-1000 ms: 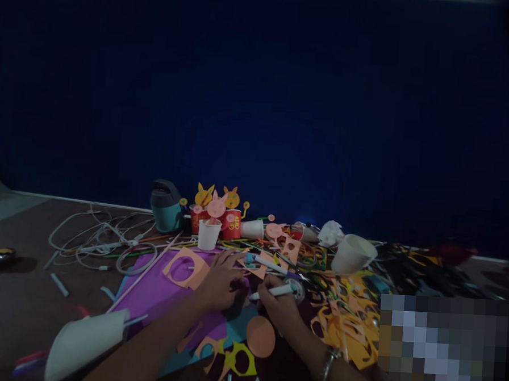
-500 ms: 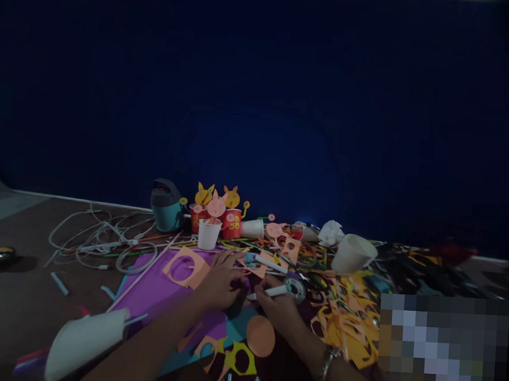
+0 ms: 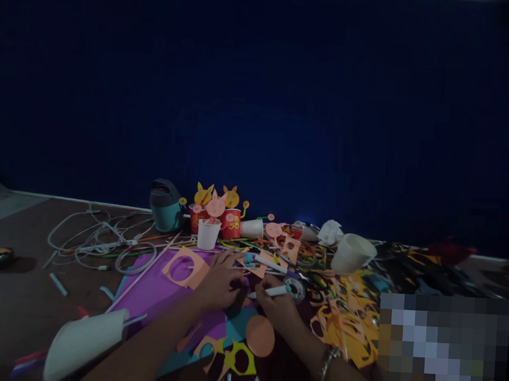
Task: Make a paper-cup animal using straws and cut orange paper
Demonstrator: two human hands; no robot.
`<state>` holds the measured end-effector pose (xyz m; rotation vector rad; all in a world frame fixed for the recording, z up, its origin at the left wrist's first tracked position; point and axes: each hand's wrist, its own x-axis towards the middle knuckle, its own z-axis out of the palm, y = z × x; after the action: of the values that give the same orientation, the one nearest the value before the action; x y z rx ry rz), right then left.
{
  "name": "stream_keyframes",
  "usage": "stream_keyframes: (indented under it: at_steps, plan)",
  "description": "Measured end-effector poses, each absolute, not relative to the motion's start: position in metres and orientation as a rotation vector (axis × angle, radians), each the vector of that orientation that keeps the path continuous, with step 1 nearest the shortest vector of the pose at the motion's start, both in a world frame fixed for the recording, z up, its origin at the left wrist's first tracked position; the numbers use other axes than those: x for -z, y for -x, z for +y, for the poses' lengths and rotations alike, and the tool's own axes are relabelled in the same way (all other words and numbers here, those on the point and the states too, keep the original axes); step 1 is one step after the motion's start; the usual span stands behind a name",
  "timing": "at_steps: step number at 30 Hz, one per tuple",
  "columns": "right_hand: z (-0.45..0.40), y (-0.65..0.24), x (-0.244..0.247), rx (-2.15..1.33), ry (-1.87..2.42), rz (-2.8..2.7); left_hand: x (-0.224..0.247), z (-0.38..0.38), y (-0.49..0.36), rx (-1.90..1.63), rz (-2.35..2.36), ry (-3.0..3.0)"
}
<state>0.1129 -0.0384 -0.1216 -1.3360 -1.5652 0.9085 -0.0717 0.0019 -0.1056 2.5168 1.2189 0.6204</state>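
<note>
Here we go at the craft pile: the right hand [image 3: 276, 306] is clenched round a white marker [image 3: 271, 291], tip pointing left toward the other hand, with the marker's far end just beside a roll of tape [image 3: 294, 289]. The left hand [image 3: 219, 281] is down over the edge of a purple sheet [image 3: 155, 290], fingers curled in, and whether it's grasping anything I can't tell, it's too dark between the hands! Just above those fingers lies a second marker [image 3: 270, 264] with a teal end, near some scissors [image 3: 307, 278]. An orange cutout [image 3: 186, 267] with a round hole sits on the purple, and an orange disc [image 3: 260, 336] lies below the hands. Further back, a white cup [image 3: 208, 235], a red cup [image 3: 231, 223] with animal toppers [image 3: 216, 206], a teal canister [image 3: 164, 213], and tangled white cables [image 3: 100, 242].
</note>
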Motion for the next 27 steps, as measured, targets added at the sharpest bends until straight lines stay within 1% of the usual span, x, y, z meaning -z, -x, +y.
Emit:
stream_keyframes:
  at_steps: [13,27]
  plan:
    - [-0.0375,-0.1121,0.1242,-0.937,1.328,-1.537,0.1071,0.0024,0.0711,-0.627,1.216,-2.511]
    - [-0.0389,-0.1115,0.1257,-1.054,1.314,-1.465,0.1066,0.0021,0.0713,-0.627,1.216,-2.506]
